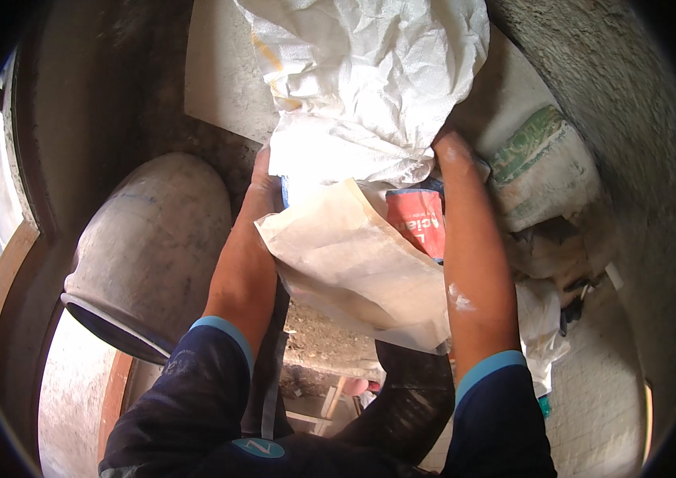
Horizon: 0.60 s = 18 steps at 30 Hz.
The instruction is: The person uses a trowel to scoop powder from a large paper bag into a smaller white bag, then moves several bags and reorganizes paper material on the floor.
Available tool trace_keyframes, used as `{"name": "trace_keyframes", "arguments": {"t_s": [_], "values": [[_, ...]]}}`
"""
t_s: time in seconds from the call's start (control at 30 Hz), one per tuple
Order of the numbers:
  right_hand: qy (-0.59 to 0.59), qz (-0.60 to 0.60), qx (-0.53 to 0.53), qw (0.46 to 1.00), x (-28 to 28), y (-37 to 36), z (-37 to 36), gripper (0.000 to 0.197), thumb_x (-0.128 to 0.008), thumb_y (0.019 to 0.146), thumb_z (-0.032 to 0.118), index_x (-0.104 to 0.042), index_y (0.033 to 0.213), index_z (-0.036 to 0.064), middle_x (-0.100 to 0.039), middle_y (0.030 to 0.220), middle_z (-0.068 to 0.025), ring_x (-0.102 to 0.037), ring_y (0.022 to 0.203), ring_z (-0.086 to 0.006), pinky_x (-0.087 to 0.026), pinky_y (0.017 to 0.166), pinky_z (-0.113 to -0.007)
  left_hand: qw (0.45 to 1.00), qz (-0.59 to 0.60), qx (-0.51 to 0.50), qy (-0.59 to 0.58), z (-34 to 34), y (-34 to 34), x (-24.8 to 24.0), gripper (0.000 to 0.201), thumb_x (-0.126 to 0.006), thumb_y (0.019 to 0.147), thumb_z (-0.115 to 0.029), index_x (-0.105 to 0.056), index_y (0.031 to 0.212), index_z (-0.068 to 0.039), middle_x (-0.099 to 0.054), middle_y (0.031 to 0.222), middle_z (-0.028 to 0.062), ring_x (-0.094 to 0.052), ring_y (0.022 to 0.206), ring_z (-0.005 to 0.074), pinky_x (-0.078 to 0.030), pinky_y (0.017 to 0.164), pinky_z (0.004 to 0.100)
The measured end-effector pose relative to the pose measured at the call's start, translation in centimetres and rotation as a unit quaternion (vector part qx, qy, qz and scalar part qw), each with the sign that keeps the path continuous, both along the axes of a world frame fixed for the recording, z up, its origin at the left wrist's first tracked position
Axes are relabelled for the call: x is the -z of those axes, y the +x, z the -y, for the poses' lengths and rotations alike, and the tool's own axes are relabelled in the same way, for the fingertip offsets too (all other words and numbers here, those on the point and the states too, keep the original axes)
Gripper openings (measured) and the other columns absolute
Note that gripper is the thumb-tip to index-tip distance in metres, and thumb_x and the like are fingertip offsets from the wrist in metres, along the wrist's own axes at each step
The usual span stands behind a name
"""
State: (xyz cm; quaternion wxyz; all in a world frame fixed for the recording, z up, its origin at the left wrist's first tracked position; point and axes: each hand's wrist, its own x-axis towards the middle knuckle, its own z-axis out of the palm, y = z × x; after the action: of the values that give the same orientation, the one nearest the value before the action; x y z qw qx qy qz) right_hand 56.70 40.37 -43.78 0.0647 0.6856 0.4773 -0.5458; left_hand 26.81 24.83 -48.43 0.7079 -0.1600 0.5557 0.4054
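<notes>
A crumpled white woven sack [378, 95] fills the top middle, bunched between my two forearms. My left hand [262, 169] is at its lower left edge, with a bit of blue beside the wrist. My right hand [451, 147], dusted with white powder, reaches behind the lower right edge. The sack hides the fingers of both hands, so their grip does not show. Below it, between my arms, a beige paper sheet or bag flap [354, 263] sticks out toward me. A red printed piece of packaging [418, 219] shows beside my right forearm.
A large grey barrel [155, 247] leans at the left, its dark mouth facing down. Right of my arm lies a dusty sack with green print [545, 167]. A rough wall [633, 103] rises at the right. A pale board [230, 76] stands behind the white sack.
</notes>
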Motion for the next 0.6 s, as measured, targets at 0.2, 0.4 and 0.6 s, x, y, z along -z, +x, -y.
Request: {"name": "trace_keyframes", "arguments": {"t_s": [0.2, 0.4, 0.6], "values": [[-0.004, 0.005, -0.008, 1.0, 0.1, 0.3, -0.2, 0.041, -0.054, 0.089, 0.031, -0.06, 0.119, 0.0037, -0.064, 0.11, -0.0229, -0.063, 0.101, -0.0384, -0.051, 0.083, -0.045, 0.997, 0.07, 0.032, -0.02, -0.5, -0.2, -0.5, 0.042, -0.052, 0.094, -0.03, -0.056, 0.124, -0.001, -0.066, 0.11, 0.0152, -0.065, 0.095, 0.0249, -0.056, 0.081, 0.0356], [0.001, 0.011, -0.02, 1.0, 0.9, 0.3, -0.4, 0.04, -0.054, 0.089, 0.031, -0.06, 0.119, 0.0042, -0.064, 0.109, -0.0235, -0.063, 0.101, -0.0388, -0.051, 0.083, -0.045, 0.992, 0.11, 0.053, -0.034, -1.6, 0.6, -1.4, 0.045, -0.053, 0.094, -0.034, -0.054, 0.127, -0.003, -0.064, 0.116, 0.0135, -0.064, 0.103, 0.0243, -0.054, 0.086, 0.0346], [0.003, 0.012, -0.044, 0.999, 1.2, -0.3, 0.2, 0.039, -0.054, 0.089, 0.03, -0.06, 0.118, 0.0047, -0.064, 0.109, -0.0241, -0.063, 0.101, -0.0393, -0.051, 0.082, -0.044, 0.985, 0.031, 0.163, 0.052, 1.1, -2.3, 4.7, 0.044, -0.051, 0.096, -0.034, -0.055, 0.127, -0.005, -0.064, 0.117, 0.0117, -0.063, 0.106, 0.022, -0.053, 0.09, 0.0339]]}}
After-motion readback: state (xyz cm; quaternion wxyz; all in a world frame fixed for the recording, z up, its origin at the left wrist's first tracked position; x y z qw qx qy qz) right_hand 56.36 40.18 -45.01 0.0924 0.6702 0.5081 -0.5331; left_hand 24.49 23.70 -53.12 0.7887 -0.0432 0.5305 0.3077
